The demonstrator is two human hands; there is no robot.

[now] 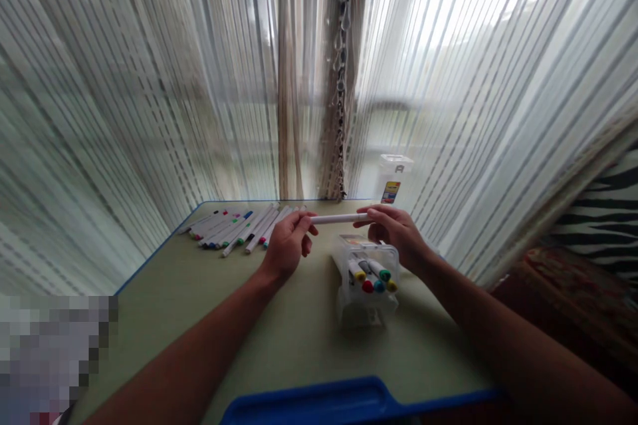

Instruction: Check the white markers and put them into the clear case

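Observation:
A white marker (pixel 335 219) is held level between my two hands, above the table. My left hand (pixel 292 239) pinches its left end, and my right hand (pixel 393 225) grips the right end with thumb and fingers. Just below my right hand, a clear plastic case (pixel 343 279) lies on its side with its opening toward me. Several markers (pixel 371 275) sit inside, showing yellow, red, blue and green ends. Left of my left hand, many loose white markers (pixel 234 229) with coloured ends are spread in a row.
The pale green table (pixel 169 318) has a blue edge, with a blue tray-like rim (pixel 309 402) at the front. Behind my right hand stands a clear plastic container (pixel 393 179) with a yellow label. Striped sheer curtains (pixel 149 79) hang at the back. Zebra-patterned fabric (pixel 598 212) is at right.

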